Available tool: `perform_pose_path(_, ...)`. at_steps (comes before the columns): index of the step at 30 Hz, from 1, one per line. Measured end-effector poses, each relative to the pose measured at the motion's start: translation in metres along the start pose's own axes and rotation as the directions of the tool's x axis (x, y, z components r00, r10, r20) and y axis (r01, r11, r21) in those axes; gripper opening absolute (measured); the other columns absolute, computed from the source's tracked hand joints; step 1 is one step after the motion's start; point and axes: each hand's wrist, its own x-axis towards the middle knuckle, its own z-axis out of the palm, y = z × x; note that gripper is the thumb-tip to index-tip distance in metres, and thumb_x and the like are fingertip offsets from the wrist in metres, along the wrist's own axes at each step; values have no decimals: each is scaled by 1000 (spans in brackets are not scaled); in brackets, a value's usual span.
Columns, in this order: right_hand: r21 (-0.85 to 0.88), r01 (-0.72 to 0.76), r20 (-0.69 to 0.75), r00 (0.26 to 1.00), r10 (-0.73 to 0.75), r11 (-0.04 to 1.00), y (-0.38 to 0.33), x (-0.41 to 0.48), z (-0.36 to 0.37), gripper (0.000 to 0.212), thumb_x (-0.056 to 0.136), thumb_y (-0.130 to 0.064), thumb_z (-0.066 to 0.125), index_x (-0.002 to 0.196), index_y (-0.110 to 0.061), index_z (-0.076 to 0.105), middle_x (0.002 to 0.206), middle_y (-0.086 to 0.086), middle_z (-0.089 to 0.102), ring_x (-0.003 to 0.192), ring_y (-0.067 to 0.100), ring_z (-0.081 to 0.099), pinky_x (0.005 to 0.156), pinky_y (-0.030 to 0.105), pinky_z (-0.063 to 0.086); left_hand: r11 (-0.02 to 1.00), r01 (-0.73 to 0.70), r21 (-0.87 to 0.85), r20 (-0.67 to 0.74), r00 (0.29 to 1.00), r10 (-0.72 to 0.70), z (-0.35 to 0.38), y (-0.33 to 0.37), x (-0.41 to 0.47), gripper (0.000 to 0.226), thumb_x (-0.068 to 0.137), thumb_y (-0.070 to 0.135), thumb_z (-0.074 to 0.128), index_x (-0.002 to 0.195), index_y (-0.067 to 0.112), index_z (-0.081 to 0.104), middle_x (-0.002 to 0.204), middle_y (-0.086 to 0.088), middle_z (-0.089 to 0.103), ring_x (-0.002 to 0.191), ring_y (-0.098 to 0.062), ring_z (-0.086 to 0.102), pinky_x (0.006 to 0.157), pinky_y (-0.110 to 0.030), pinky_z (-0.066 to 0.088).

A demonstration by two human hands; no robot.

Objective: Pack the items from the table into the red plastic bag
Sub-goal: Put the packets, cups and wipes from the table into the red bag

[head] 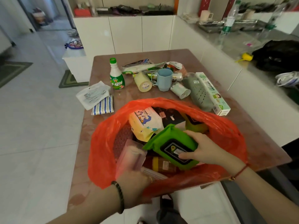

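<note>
From the head camera, the red plastic bag [163,143] sits open at the near edge of the tabletop [242,126], its mouth spread wide. The right hand [205,149] is inside the mouth, fingers wrapped around a green wipes pack [171,146] that lies tilted on top of the contents. The left hand [137,183] grips a translucent pink box [131,157] at the bag's near-left rim; motion blur makes it hard to tell exactly how the fingers sit on it. A white wipes pack with a penguin print [145,123] and a brown jar with a yellow lid [163,165] lie in the bag.

Toward the far edge stand a green-capped bottle [116,75] and a blue cup [165,80], with a roll of tape [143,82] between them. A long green-and-white box [212,92] lies along the right edge. A striped cloth [103,105] under a white packet [93,94] overhangs the left edge.
</note>
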Motion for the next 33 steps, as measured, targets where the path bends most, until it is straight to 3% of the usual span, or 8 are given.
perform_pose_path(2, -10, -28, 131, 991, 29, 1000, -7, 11, -2, 60, 61, -40, 79, 112, -43, 48, 108, -11, 66, 99, 6, 64, 88, 34, 54, 999, 41, 10, -82, 996, -40, -6, -2, 1, 30, 65, 51, 60, 76, 24, 66, 72, 6, 72, 70, -8, 67, 61, -20, 49)
perform_pose_path(8, -155, -130, 402, 897, 183, 979, -15, 29, -5, 59, 74, -32, 74, 126, -30, 46, 118, -8, 61, 108, 12, 58, 98, 33, 47, 959, -13, -284, -126, 992, -23, -14, -15, 0, 59, 79, 55, 24, 116, 24, 58, 106, -5, 67, 98, -21, 58, 80, -32, 41)
perform_pose_path(16, -520, 173, 437, 895, 86, 837, -33, 52, 19, 40, 77, -31, 67, 113, -23, 54, 103, -2, 58, 95, 18, 58, 74, 28, 46, 834, -79, -546, -290, 952, -99, -19, -27, 3, 42, 84, 46, 40, 90, 15, 68, 83, -9, 72, 82, -15, 56, 59, -2, 31)
perform_pose_path(20, -529, 237, 325, 944, -64, 814, -25, 57, 43, 71, 72, -64, 43, 131, -24, 41, 120, 2, 55, 111, 23, 51, 90, 33, 41, 802, -52, -596, -307, 937, -167, -23, -32, 12, 41, 82, 47, 42, 85, 16, 68, 76, -3, 68, 73, -13, 57, 56, -3, 30)
perform_pose_path(22, -613, 300, 317, 941, -120, 731, -21, 62, 49, 84, 68, -69, 25, 138, -24, 32, 126, 3, 49, 116, 23, 45, 96, 36, 37, 787, -15, -616, -273, 942, -196, -23, -37, 20, 33, 86, 42, 47, 84, 15, 67, 75, -3, 67, 72, -13, 56, 56, -4, 30)
perform_pose_path(28, -547, 278, 437, 899, -14, 790, -27, 70, 11, 72, 76, -63, 53, 137, -29, 36, 126, -3, 46, 115, 14, 46, 95, 31, 42, 907, 148, -394, 94, 988, -121, -40, -60, 13, 33, 87, 46, 49, 109, 23, 59, 96, 3, 62, 98, -14, 55, 95, -26, 40)
perform_pose_path(30, -489, 266, 495, 869, 13, 831, -39, 75, -16, 58, 80, -52, 59, 131, -28, 46, 124, -7, 52, 111, 7, 51, 94, 23, 44, 814, 148, -561, 137, 987, -85, -60, -71, 5, 32, 86, 41, 54, 114, 24, 58, 106, 0, 66, 94, -6, 58, 85, -19, 46)
perform_pose_path(33, -294, 271, 461, 880, -112, 916, -67, 95, -50, 26, 82, -40, 62, 106, -32, 62, 100, -18, 64, 89, -4, 59, 76, 11, 47, 456, 44, -889, -53, 979, -197, -91, -98, 0, 33, 80, 43, 59, 103, 19, 63, 85, 8, 72, 75, 0, 64, 69, -14, 51)
